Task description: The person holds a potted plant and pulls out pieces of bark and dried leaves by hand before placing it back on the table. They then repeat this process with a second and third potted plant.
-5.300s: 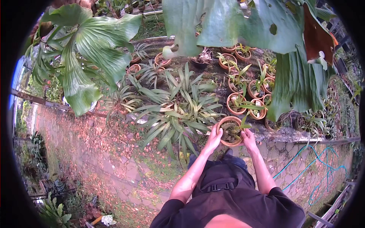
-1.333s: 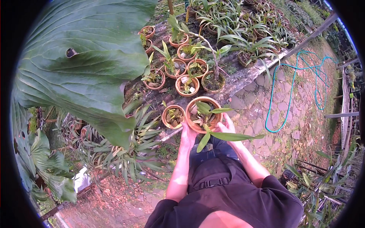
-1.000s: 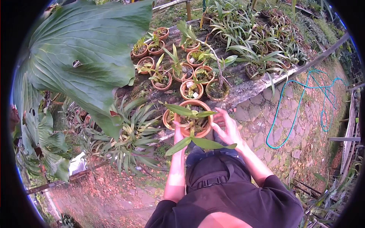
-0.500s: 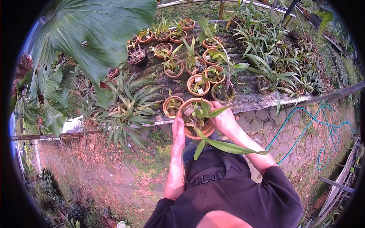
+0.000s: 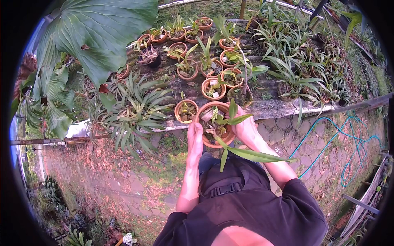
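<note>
A round terracotta pot (image 5: 213,143) with a long-leaved green plant is held between both hands in front of the body, at the table's near edge. My left hand (image 5: 195,137) grips its left side. On the right side of the same pot, my right hand (image 5: 245,128) is closed round the rim, its fingertips partly hidden behind leaves. Inside the pot lie bark pieces and a pale chunk. One long leaf (image 5: 256,156) hangs over my right forearm. A smaller terracotta pot (image 5: 185,111) stands just left of the held one.
Several potted plants stand on the weathered table (image 5: 271,107). A spiky-leaved plant (image 5: 137,104) spreads at the left, under a large broad leaf (image 5: 98,33). More strappy plants (image 5: 295,78) fill the right side. A teal hose (image 5: 318,143) lies on the paving.
The held pot has turned and tilted slightly, and its long leaves have swung a little to the right. Both hands still grip it. The camera view has shifted slightly.
</note>
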`<state>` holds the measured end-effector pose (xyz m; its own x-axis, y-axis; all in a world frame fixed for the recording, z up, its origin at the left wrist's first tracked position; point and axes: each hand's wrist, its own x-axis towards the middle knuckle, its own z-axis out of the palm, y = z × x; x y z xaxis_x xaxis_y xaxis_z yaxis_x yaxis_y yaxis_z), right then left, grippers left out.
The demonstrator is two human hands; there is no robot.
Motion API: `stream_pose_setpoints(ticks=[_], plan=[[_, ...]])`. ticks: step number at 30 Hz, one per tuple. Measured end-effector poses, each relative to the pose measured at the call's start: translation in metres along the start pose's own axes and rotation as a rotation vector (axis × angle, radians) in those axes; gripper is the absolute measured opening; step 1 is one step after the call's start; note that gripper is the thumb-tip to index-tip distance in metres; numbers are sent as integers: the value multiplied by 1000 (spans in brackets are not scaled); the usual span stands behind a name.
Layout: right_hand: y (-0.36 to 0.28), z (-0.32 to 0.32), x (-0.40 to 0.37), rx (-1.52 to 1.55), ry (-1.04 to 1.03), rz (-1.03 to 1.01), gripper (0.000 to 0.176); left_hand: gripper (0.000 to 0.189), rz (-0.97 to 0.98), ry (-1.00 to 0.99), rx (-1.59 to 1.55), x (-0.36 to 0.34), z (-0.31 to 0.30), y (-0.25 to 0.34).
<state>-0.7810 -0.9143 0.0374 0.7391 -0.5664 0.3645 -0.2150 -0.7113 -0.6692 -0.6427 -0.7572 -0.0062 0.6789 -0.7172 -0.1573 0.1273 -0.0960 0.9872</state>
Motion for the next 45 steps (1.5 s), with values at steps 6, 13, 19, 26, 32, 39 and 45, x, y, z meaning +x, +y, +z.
stream_pose_setpoints(ticks=[6,13,19,26,32,39,45], plan=[[-17,-26,0,138,0,84,20,71,-108,-30,-314,-6,14,34],[-2,-85,-20,254,124,293,6,73,-147,-112,-564,0,-5,14],[0,-129,-48,-227,-61,287,14,71,-176,37,-626,4,-29,-37],[-35,-93,-35,321,11,128,27,77,-77,21,-474,-5,-16,-19],[-35,-48,-23,-162,-26,-24,26,77,74,-199,-622,-9,-12,-23],[-38,-32,-30,-144,-156,58,19,82,95,-47,-66,-31,-5,-6],[-32,-19,-36,-102,-167,124,19,78,43,-33,-201,-41,4,-6]])
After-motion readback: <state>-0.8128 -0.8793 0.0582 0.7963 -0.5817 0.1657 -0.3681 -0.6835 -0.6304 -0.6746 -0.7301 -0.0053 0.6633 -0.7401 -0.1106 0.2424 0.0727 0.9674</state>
